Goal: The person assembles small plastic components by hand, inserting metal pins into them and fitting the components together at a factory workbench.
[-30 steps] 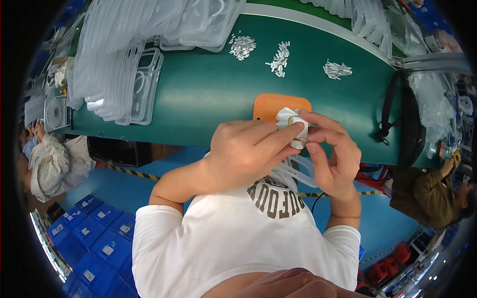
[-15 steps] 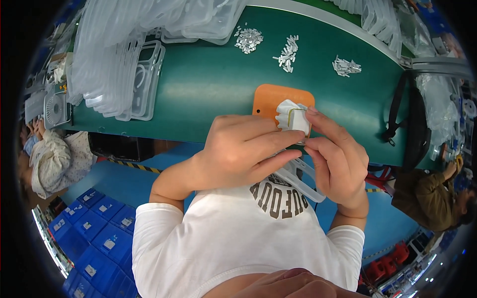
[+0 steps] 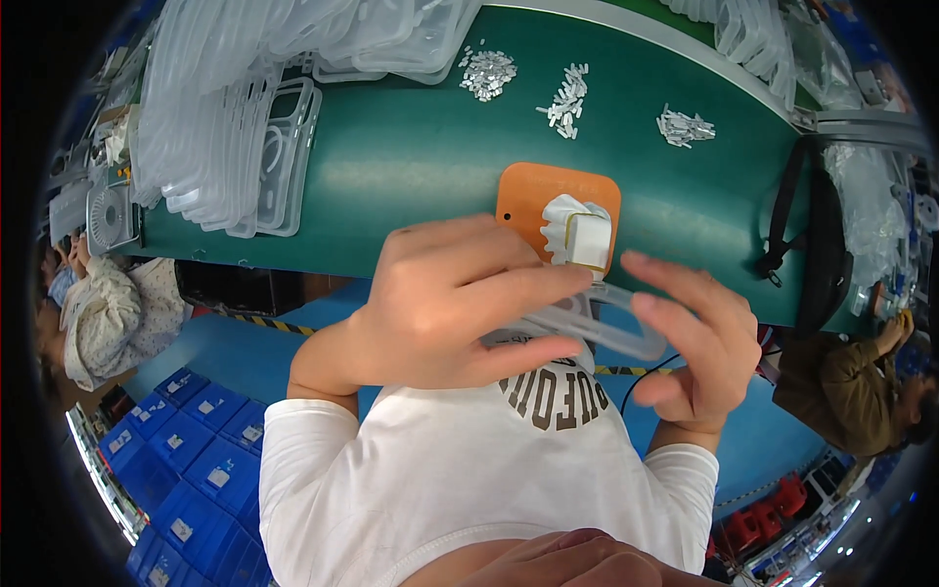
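The right hand [image 3: 699, 342] is pulling away from the white block with the ruffled side [image 3: 589, 240], and its fingers are opening wide. The left thumb [image 3: 538, 354] is spreading from its pointing finger. More of the clear plastic loop [image 3: 646, 347] is showing between the hands.

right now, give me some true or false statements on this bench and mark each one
1. An orange board lies on the green table. True.
2. Only two silvery piles lie there. False: three silvery piles do.
3. A yellowish band shows on the white bundle. True.
4. The right hand grips that bundle. False: the right hand is apart from it.
5. The black bag lies left of the board. False: the black bag lies right.
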Motion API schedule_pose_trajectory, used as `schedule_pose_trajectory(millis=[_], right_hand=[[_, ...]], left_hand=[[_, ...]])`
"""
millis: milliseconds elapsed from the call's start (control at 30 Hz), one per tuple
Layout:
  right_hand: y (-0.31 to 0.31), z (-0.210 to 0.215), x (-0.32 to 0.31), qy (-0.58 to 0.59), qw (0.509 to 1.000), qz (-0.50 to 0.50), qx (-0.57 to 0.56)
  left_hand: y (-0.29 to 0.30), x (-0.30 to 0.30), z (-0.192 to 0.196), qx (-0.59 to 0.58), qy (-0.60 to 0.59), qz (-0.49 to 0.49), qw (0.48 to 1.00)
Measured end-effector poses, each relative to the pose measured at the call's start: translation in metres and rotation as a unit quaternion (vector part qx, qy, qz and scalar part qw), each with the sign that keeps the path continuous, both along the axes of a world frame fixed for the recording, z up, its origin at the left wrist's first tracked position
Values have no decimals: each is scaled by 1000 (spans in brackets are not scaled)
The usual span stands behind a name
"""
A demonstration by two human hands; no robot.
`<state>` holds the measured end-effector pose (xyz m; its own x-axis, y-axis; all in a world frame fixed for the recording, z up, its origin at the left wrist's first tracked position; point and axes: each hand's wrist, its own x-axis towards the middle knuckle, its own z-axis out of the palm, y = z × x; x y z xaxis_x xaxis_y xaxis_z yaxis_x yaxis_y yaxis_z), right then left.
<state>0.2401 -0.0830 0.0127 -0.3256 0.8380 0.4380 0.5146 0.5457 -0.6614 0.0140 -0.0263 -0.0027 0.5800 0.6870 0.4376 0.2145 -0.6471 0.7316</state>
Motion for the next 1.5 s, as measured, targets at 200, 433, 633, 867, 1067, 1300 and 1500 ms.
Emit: schedule_pose_trajectory(millis=[200,433,633,867,1067,1300,1500], right_hand=[[-8,-13,-4,-39,995,-41,80],[-2,-22,-6,-28,995,-62,78],[2,-24,-5,-16,995,-55,85],[5,-14,-7,-26,998,-42,35],[6,-12,-8,-36,999,-29,20],[-11,-8,-10,78,993,-33,-83],[-2,-1,-2,128,963,31,-235]], left_hand=[[1,-3,5,73,35,-2,997],[2,0,4,79,70,14,994],[3,1,3,69,79,17,994],[3,5,7,67,98,25,993],[2,3,0,90,99,10,991],[0,-3,-8,141,2,2,990],[-4,-6,0,206,15,-74,976]])
